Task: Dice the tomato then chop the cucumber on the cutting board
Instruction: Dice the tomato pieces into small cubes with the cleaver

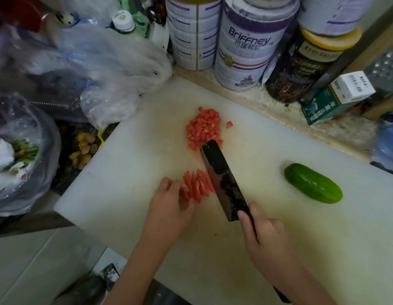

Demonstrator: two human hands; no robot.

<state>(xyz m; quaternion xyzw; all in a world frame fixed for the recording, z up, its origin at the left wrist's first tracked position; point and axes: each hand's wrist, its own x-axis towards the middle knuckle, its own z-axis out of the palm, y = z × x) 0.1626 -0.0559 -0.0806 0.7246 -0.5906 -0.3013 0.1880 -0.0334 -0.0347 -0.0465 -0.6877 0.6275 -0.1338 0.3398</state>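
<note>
A white cutting board fills the middle of the view. A heap of diced tomato lies toward its far side. Nearer lies a row of tomato strips; my left hand presses its fingertips on their left end. My right hand grips the handle of a dark cleaver. Its blade stands just right of the strips, with the tip reaching the diced heap. A whole green cucumber rests untouched on the right part of the board.
Tall tins and a dark jar stand behind the board, with a green and white box at the right. Crumpled plastic bags crowd the left; a bag of scraps sits at the far left.
</note>
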